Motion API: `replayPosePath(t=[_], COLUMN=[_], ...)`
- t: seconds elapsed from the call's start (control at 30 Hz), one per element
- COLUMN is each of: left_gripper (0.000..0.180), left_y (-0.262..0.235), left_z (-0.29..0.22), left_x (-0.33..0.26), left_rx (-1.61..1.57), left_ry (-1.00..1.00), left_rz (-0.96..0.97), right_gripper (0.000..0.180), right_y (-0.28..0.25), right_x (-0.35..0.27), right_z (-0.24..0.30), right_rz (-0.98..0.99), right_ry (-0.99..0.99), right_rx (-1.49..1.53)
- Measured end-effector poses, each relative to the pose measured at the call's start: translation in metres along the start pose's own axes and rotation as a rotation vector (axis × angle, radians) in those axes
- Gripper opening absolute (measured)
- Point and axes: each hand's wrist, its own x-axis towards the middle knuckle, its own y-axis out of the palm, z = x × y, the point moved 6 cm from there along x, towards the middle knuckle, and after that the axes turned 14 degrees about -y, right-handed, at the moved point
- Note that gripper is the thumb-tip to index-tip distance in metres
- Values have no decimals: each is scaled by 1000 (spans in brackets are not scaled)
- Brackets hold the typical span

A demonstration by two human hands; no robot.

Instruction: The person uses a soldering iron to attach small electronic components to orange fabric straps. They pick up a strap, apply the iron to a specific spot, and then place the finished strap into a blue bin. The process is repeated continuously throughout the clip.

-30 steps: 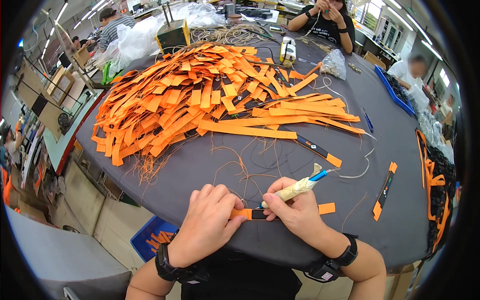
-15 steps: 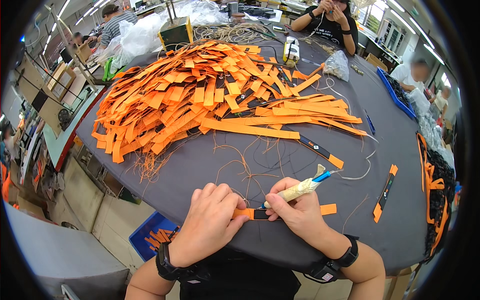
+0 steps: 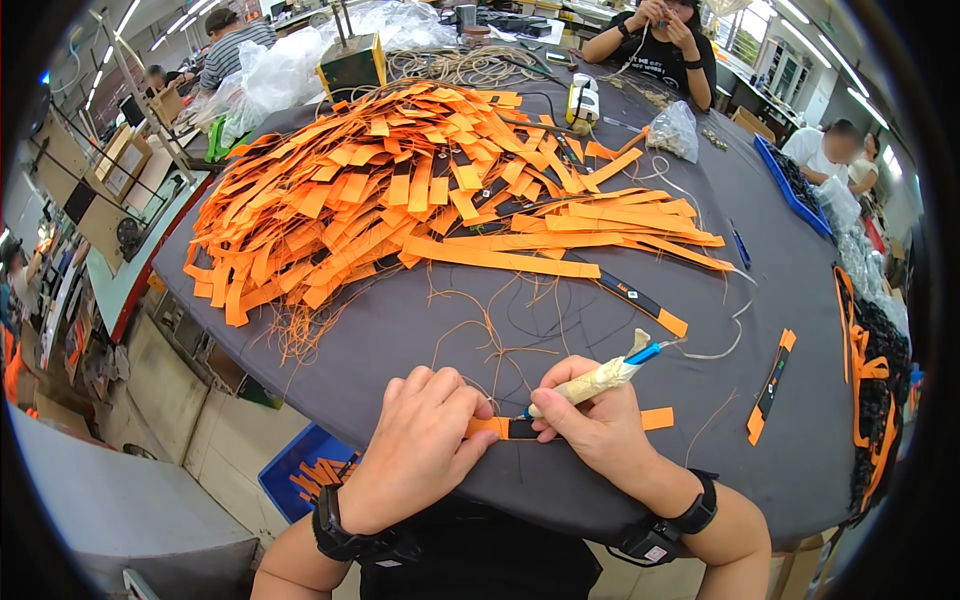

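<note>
Left hand (image 3: 420, 445) and right hand (image 3: 595, 430): bare, no gloves, no rings visible. Forearms: bare, no sleeves reaching them. Each wrist carries a black strap; the left wrist band (image 3: 345, 530) is broad, and the right wrist band (image 3: 675, 520) bears a small dark rectangular module. Torso garment: black.

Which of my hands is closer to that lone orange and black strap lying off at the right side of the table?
Right. The right hand, gripping a taped tool, lies just left of the strap; the left hand is farther left.
</note>
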Motion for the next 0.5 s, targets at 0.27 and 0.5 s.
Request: replayPosePath(t=[0.27, 0.5], left_gripper=[21, 21], left_y=[0, -4], left_z=[-1, -10], left_x=[-1, 4], left_rx=[10, 88], left_ry=[14, 60], left_rz=[-3, 56], right_gripper=[16, 17], right_y=[0, -21], right_x=[0, 2], right_z=[0, 8], right_rz=[12, -185], right_ry=[-14, -41], right_rx=[-6, 233])
